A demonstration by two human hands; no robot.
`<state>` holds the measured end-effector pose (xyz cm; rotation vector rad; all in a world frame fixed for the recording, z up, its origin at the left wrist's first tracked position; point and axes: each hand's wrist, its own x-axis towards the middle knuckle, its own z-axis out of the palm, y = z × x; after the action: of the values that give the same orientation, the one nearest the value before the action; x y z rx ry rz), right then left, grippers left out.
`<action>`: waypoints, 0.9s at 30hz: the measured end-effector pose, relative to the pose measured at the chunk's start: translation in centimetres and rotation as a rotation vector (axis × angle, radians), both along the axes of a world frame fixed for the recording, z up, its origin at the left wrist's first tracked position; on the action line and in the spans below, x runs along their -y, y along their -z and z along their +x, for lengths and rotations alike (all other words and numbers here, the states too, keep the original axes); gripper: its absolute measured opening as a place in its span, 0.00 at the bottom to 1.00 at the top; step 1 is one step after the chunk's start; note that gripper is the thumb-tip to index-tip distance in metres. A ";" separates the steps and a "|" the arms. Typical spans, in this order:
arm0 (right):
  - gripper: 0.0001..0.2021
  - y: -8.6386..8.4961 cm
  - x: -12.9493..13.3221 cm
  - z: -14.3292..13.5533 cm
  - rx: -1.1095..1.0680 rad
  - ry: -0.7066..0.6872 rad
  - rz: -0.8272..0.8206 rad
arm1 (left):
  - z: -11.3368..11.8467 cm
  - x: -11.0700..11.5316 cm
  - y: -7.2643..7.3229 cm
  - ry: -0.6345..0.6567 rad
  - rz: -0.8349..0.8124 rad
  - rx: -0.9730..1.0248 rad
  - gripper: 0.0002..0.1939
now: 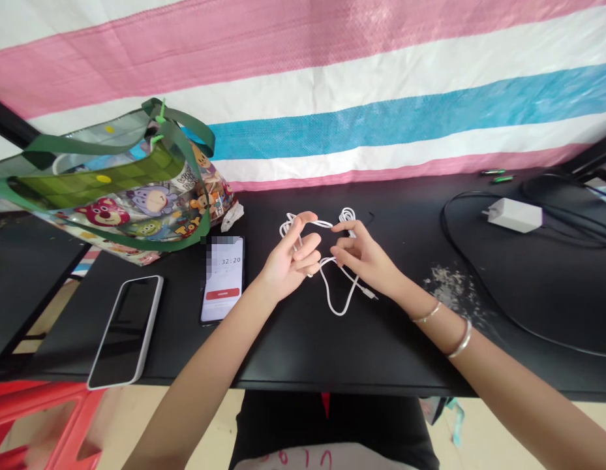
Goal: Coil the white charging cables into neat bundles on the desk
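A white charging cable point(338, 312) lies partly looped on the black table, its plug end point(369, 294) pointing right. My left hand point(293, 256) has its fingers curled around part of this cable, with loops showing beyond the thumb and fingertips. Just to the right, my right hand point(364, 256) pinches the cable, and a strand bridges the two hands. Behind the right fingers sits a small coiled bundle of white cable point(347, 214); whether it belongs to the same cable is hidden.
Left of the hands lie a phone showing a timer point(223, 274) and a dark-screened phone point(127, 331). A clear cartoon tote bag point(151, 196) stands behind them. At the right are a white power adapter point(514, 215), a black cord point(471, 261) and green batteries point(502, 179).
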<state>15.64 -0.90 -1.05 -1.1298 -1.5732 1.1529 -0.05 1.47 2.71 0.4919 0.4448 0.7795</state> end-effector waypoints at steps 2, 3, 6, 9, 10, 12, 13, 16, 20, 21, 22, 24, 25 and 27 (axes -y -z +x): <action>0.14 0.2 -0.1 0.1 -0.037 0.020 -0.025 | 0.2 0.1 0.1 0.030 0.006 -0.005 0.29; 0.15 0.3 -0.2 0.1 -0.048 0.031 -0.035 | 0.2 0.1 0.1 0.043 0.008 -0.012 0.29; 0.15 0.6 -0.3 0.1 -0.081 0.078 -0.048 | 0.4 0.2 0.3 0.045 -0.004 -0.038 0.28; 0.16 0.6 -0.3 0.1 -0.131 0.106 -0.054 | 0.4 0.2 0.3 0.009 -0.029 -0.043 0.26; 0.17 0.6 -0.3 0.1 -0.152 0.104 -0.059 | 0.4 0.2 0.3 -0.003 -0.034 -0.038 0.25; 0.18 0.3 -0.3 0.1 -0.182 0.089 -0.067 | 0.3 0.1 0.2 -0.024 -0.033 -0.020 0.25; 0.18 0.2 -0.3 0.2 -0.183 0.075 -0.072 | 0.3 0.2 0.2 -0.026 -0.026 -0.011 0.25; 0.13 0.1 -0.3 0.3 -0.117 -0.001 -0.081 | 0.2 0.2 0.2 0.019 0.013 0.007 0.26; 0.09 0.2 -0.3 0.2 -0.043 -0.074 -0.075 | 0.1 0.3 0.3 0.130 0.087 0.004 0.26; 0.09 0.3 -0.3 0.2 -0.040 -0.078 -0.073 | 0.1 0.3 0.3 0.146 0.099 -0.007 0.24; 0.09 0.3 -0.3 0.2 -0.037 -0.079 -0.070 | 0.0 0.3 0.4 0.154 0.104 -0.022 0.23; 0.09 0.3 -0.2 0.1 -0.027 -0.082 -0.063 | 0.1 0.3 0.3 0.151 0.096 -0.053 0.21; 0.09 0.2 -0.2 0.1 -0.019 -0.086 -0.058 | 0.1 0.3 0.3 0.145 0.088 -0.063 0.21; 0.09 0.1 -0.2 0.1 0.007 -0.095 -0.050 | 0.1 0.3 0.2 0.125 0.073 -0.071 0.22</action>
<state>15.77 -0.75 -1.13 -1.1020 -1.6262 1.2579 0.06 1.21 2.47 0.6109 0.4479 0.6608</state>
